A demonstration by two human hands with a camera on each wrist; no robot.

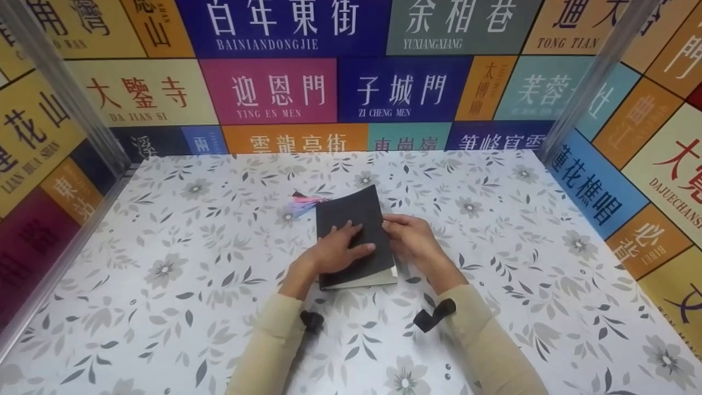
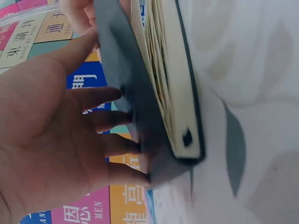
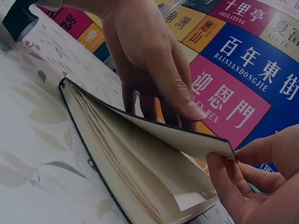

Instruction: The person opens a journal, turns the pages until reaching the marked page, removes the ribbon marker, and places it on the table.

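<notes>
Black notebook (image 1: 351, 209) lies mid-frame, cover (image 3: 201, 145) partly raised. Right hand (image 1: 412, 238) pinches the cover's free edge; left hand (image 1: 332, 252) rests on it, fingers spread. Step appears to be cover-turning, direction undetermined; next move likely needs a steady pinch.

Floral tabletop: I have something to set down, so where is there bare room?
The tabletop is free left of the tassel and left hand, right of the right hand, and between the notebook and the back wall. It's crowded at the notebook itself, with both hands on it.
</notes>
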